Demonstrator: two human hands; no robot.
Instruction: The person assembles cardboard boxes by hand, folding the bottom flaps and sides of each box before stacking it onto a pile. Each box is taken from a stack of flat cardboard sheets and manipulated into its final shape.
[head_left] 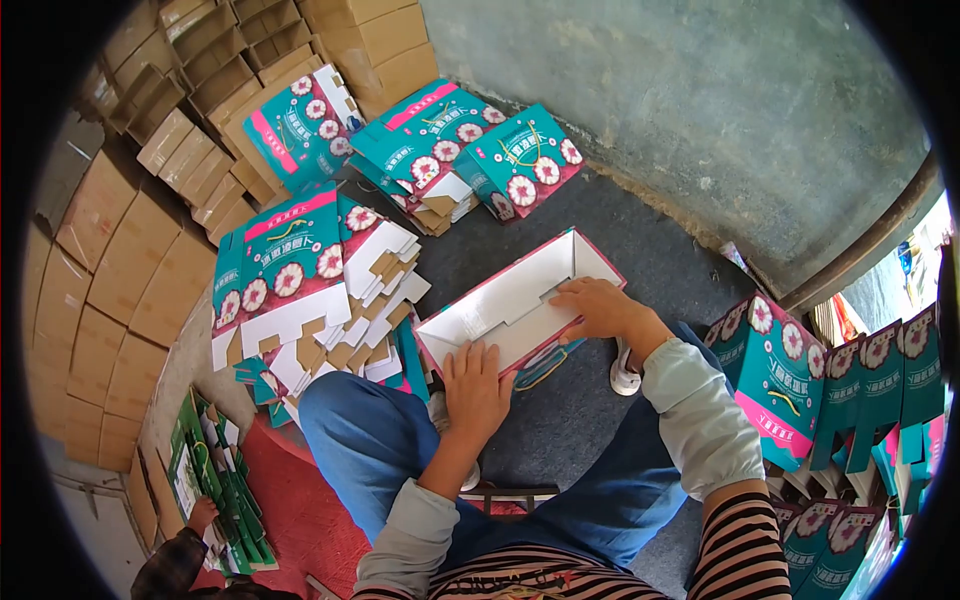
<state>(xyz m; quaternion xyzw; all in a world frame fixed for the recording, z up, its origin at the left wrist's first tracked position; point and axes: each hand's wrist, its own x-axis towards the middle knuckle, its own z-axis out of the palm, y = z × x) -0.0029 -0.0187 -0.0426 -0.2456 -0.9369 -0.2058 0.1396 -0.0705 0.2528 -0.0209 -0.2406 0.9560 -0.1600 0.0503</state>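
Note:
A gift box [515,325] stands between my knees, its white inside facing up and its bottom flaps interlocked across the middle. My left hand [475,395] lies over the box's near left edge, fingers on the white flap and thumb against the outer side. Over the near right edge reaches my right hand [603,308], fingertips at the notch of the flap and thumb towards the outside. A yellow cord handle [545,372] shows below the box's near side.
Flattened teal boxes [290,260] are piled on the left. Finished-looking teal boxes [525,160] stand by the wall, with more boxes [780,375] on the right. Brown cartons [130,260] are stacked far left. Another person's hand [203,515] touches green packaging [215,480] at lower left.

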